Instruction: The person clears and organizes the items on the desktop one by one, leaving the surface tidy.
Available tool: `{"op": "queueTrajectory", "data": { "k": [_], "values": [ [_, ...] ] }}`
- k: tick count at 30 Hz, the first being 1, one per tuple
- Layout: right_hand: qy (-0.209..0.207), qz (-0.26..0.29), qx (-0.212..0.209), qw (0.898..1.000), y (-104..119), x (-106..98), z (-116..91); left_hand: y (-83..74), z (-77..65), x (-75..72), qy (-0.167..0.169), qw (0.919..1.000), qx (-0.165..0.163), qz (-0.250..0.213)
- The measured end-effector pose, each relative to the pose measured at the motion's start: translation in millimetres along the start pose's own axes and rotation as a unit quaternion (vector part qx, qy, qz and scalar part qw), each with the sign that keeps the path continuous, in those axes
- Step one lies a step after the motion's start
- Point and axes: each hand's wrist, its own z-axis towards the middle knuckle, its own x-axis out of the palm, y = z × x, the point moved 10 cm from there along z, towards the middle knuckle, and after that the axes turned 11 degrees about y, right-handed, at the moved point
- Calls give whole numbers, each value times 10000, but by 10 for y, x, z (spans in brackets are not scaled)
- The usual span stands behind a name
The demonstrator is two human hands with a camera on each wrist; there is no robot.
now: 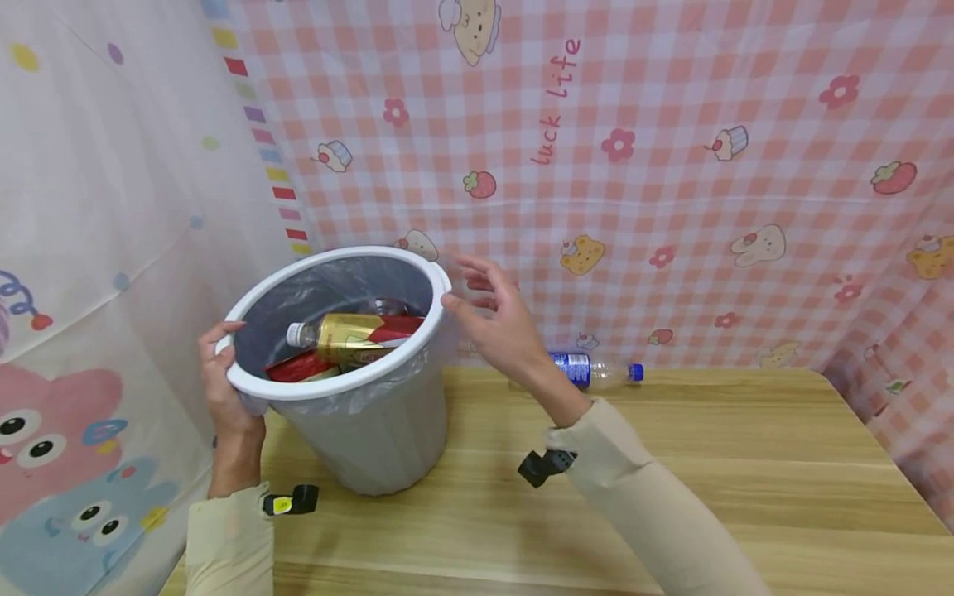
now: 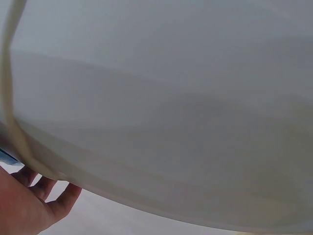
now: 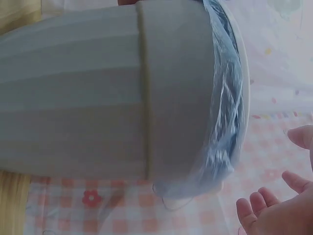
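A light grey trash can (image 1: 380, 439) with a white rim (image 1: 313, 387) is at the left of the table, lined with a thin plastic bag (image 3: 225, 117). Inside lie a bottle (image 1: 344, 335) with a gold and red label and a white cap, a red package (image 1: 301, 367) and other items partly hidden beneath. My left hand (image 1: 229, 397) grips the rim at the can's left side, fingers over the edge. On the opposite side, my right hand (image 1: 503, 327) is spread beside the rim, thumb close to it; the right wrist view shows these fingers (image 3: 266, 200) apart from the can.
Behind my right forearm, a clear bottle (image 1: 607, 374) with a blue label and blue cap lies on its side at the wooden table's (image 1: 708, 480) back edge. A pink checked cloth (image 1: 671, 190) hangs behind; a white printed curtain (image 1: 134, 248) hangs at the left.
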Motion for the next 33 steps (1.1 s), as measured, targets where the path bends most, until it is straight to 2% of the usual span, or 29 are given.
{"op": "queueTrajectory", "data": {
  "k": [9,13,24,28,33],
  "values": [
    [-237,128,56,9996,-262,-302,-136,7,-13,-13,-18,10000,16,-63],
    [-332,223,149,9991,-420,-460,-215,4,-10,-15,-50,10000,-6,43],
    [-505,75,1164,9919,-1137,-841,-557,1,-3,-20,-40,9997,-81,235],
    [-520,-59,1429,9884,-1392,-930,-676,-2,-1,-24,-26,9992,-95,382],
    [-528,-234,1896,9802,-1704,-997,-825,-3,4,-25,-26,9995,-61,309]
  ]
}}
